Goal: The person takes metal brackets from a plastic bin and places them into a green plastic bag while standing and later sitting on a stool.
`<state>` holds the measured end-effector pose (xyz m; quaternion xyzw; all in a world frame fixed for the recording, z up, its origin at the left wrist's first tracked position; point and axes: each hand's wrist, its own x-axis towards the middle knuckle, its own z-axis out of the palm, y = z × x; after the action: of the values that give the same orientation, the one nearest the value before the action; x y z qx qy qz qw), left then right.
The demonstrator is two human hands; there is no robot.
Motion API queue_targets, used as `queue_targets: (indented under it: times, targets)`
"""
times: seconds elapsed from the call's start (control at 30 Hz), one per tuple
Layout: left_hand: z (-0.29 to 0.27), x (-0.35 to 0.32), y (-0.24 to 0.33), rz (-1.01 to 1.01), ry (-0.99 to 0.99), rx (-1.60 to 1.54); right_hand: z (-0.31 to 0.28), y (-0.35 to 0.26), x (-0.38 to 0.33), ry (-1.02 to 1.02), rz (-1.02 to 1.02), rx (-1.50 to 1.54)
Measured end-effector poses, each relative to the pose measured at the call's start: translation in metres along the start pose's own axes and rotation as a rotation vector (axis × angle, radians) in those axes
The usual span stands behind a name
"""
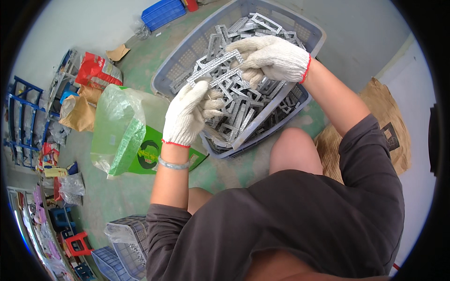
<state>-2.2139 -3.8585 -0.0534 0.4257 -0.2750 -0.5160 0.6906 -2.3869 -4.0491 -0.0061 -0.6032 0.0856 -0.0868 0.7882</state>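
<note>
Both my hands wear white knit gloves with red cuffs. Between them, above a grey plastic crate point(161, 77), I hold a silver rectangular metal frame point(213, 68) with a textured surface. My left hand point(187, 110) grips its near left end with thumb and fingers. My right hand point(269, 58) has its fingers closed around the far right end. Beneath them the crate is heaped with many similar silver metal frames point(241, 105), lying at all angles. The gloves cover part of the heap.
Left of the crate stands a green and clear plastic sack point(119, 131). A red and white bag point(97, 70) and brown paper bags point(78, 111) lie beyond it. A brown paper sack point(391, 126) is at my right. Baskets point(126, 243) and a red stool point(78, 244) sit lower left.
</note>
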Motion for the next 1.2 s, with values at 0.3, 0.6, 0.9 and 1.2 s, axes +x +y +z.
queue_targets:
  times: [0.3,0.6,0.9,1.2]
  targets:
    - [-0.002,-0.005,0.002,0.041,-0.161,-0.305,-0.007,0.015,0.007,0.038,-0.167,-0.135]
    - [0.003,-0.02,-0.009,0.167,0.057,-0.132,-0.047,0.016,0.048,0.079,-0.045,-1.257]
    - [-0.037,-0.074,0.066,0.459,0.375,0.314,-0.06,0.062,0.119,-0.541,0.544,-2.03]
    - [-0.18,-0.116,0.148,0.235,0.85,1.253,-0.063,0.074,0.127,-0.354,0.069,-2.383]
